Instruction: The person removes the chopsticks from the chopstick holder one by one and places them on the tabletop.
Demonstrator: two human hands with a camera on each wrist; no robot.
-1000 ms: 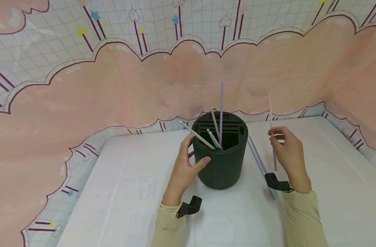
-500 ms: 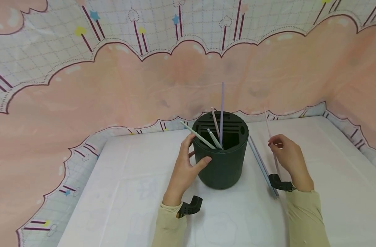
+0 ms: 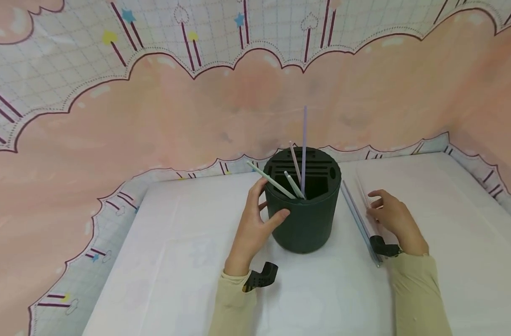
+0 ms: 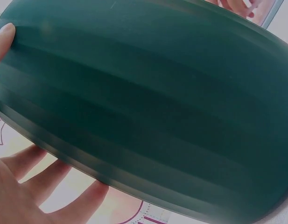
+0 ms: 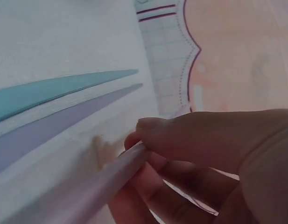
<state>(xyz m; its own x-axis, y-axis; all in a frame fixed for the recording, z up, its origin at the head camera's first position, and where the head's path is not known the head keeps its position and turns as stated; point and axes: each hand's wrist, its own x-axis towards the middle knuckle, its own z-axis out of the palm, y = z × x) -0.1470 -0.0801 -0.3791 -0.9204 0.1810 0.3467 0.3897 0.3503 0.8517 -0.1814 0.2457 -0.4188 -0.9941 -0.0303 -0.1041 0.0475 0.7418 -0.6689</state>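
Observation:
A dark green round holder (image 3: pixel 303 228) with a slotted top stands upright on the white table. Several straws lean in its opening, among them a tall purple straw (image 3: pixel 304 135), a pink straw (image 3: pixel 295 161) and a pale green straw (image 3: pixel 272 180). My left hand (image 3: pixel 252 228) grips the holder's left side, thumb in front and fingers round the side. To the holder's right, my right hand (image 3: pixel 396 219) pinches a pale pink straw (image 5: pixel 118 175) between thumb and fingertips, low over the table. Beside it lie a blue straw (image 5: pixel 55 93) and a lilac straw (image 5: pixel 69 121).
The white table (image 3: pixel 171 261) stretches to both sides of the holder. A peach patterned cloth (image 3: pixel 188 121) hangs behind the table and down its left and right sides. Each wrist wears a small black camera (image 3: pixel 261 276).
My right hand has come down toward the table with the pink straw, which now tilts lower beside the two lying straws. My left hand stays on the holder. The head view has shifted slightly.

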